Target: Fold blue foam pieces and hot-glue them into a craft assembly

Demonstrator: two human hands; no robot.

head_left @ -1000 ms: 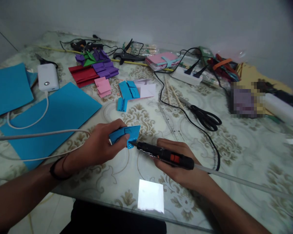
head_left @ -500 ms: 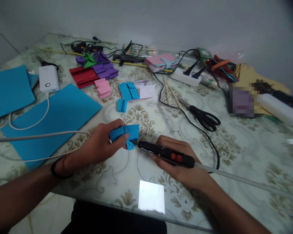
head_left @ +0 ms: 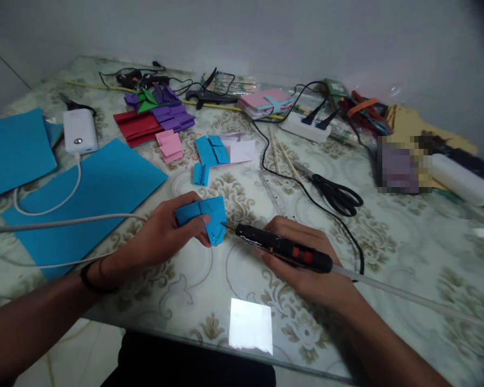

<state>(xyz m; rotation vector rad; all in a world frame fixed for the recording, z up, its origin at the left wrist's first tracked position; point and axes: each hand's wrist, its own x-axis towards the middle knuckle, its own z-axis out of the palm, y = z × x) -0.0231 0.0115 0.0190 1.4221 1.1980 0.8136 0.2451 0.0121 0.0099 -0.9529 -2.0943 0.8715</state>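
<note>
A small folded blue paper piece is pinched between the thumb and fingers of my left hand, above the patterned table. Glossy marks show on its lower flap. My right hand is wrapped round a black glue gun with a red switch, whose metal tip points left at the right edge of the paper. Whether the tip touches the paper is hard to tell. A grey cord runs from the tool's back end to the right.
Blue sheets and a white power bank lie at left. Folded blue, pink, purple and red papers lie behind my hands. Black scissors, sticks and a power strip are at right.
The glue gun and my right hand have moved right, away from the lower flap. My left hand has raised and tilted the blue paper a little, showing more of the flap.
</note>
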